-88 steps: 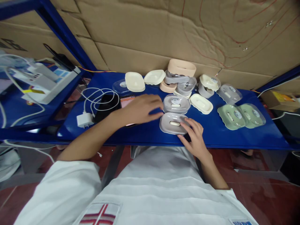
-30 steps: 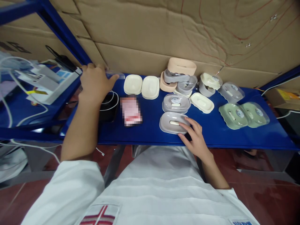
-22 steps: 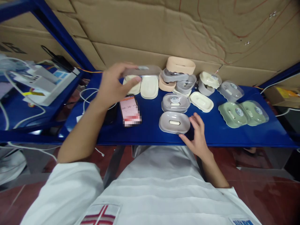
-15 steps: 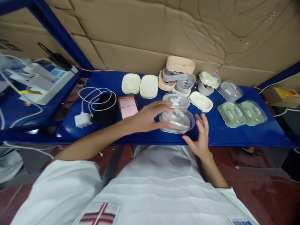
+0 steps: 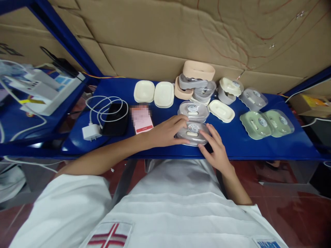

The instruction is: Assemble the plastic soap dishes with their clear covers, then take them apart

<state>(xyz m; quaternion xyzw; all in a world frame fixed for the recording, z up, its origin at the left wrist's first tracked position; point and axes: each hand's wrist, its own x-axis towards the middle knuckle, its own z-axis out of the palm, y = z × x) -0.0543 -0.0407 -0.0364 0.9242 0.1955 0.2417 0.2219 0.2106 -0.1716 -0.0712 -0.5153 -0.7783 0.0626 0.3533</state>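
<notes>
A grey soap box with a clear domed lid and a round label lies flat near the table's front edge. My left hand grips its left side, thumb along the near rim and bent fingers at the far rim. On the opposite side my right hand holds the box, thumb at the near edge and fingers along the right end of the lid. Just behind it lies a second grey soap box, also lidded and labelled. To the right of that one is a cream oval tray.
At the right lie two green lidded boxes. Along the back are cream lids, stacked peach parts and grey boxes. A phone, a black device and a white charger with coiled cable lie left.
My right hand has moved left onto the right end of the near soap box. The left fingers have drawn back from the lid tops to the box's left side. The phone's screen has changed.
</notes>
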